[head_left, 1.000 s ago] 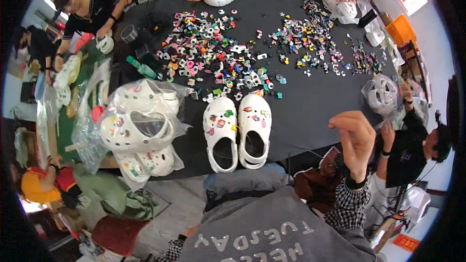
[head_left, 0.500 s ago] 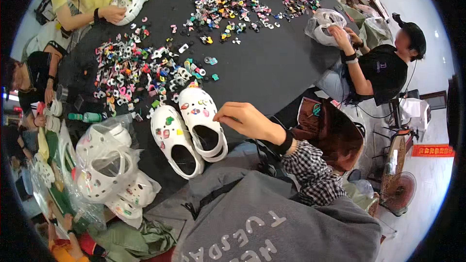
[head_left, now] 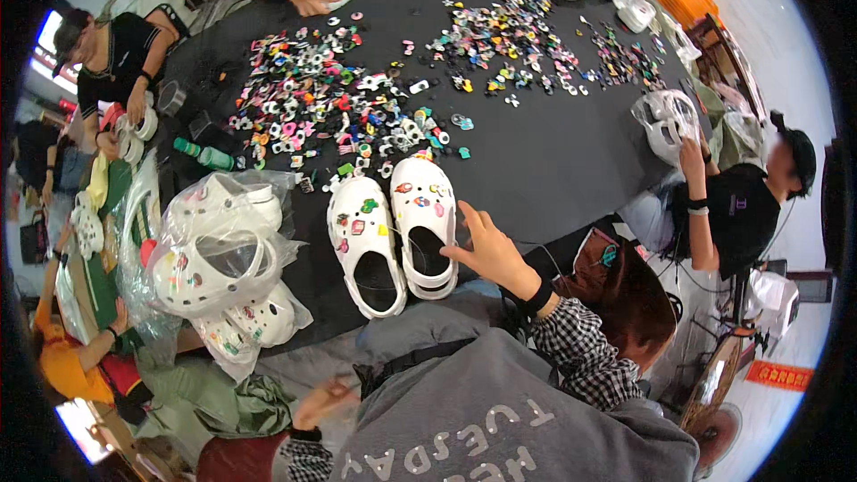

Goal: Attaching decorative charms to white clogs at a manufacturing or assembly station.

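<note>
Two white clogs stand side by side at the near edge of the black table (head_left: 562, 161), toes pointing away from me: the left clog (head_left: 357, 236) and the right clog (head_left: 425, 214). Colourful shoe charms dot the front of both. My right hand (head_left: 491, 250) is open at the right clog's outer side, thumb by the heel opening and fingers apart. Whether it touches the shoe I cannot tell. Low by my lap, off the table, my left hand (head_left: 327, 400) is slightly blurred, its fingers stretched out with nothing visible in them.
Heaps of loose charms (head_left: 312, 98) spread beyond the clogs, with another pile (head_left: 509, 31) farther off. Bagged white clogs (head_left: 223, 259) are stacked at left, near a green bottle (head_left: 214, 158). Co-workers around the table handle white clogs, one in a black shirt (head_left: 745, 205) at right.
My view has shifted, so the table's contents sit farther right. My right hand has gone from a pinch near the right clog to spread fingers. My left hand has come into view.
</note>
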Motion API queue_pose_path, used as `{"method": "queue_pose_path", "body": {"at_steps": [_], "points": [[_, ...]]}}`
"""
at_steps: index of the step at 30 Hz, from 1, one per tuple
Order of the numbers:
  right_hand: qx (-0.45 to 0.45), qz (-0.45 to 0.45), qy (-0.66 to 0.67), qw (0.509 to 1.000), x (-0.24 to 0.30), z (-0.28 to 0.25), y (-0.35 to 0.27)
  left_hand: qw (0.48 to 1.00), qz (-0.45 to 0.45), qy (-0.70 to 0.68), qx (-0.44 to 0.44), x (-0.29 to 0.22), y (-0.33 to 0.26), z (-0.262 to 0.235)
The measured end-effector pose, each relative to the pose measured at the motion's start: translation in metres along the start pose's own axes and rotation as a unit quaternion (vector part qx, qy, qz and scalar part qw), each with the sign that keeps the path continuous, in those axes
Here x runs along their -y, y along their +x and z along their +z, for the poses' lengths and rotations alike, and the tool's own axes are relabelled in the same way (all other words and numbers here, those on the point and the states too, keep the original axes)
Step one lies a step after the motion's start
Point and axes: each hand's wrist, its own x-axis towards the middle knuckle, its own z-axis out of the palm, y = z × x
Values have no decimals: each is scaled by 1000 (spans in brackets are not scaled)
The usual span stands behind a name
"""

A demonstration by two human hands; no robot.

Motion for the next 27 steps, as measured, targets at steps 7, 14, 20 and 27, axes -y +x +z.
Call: {"method": "queue_pose_path", "body": {"at_steps": [7,14,20,27], "points": [[75,49,-41,995,-9,21,24,911,237,-118,-316,-109,51,-48],[110,101,65,987,1,24,27,866,307,26,-394,-159,120,-41],[79,58,58,993,3,30,25,866,284,27,-411,-165,111,-54],[77,51,110,990,0,49,26,816,268,104,-501,-163,101,-55]]}}
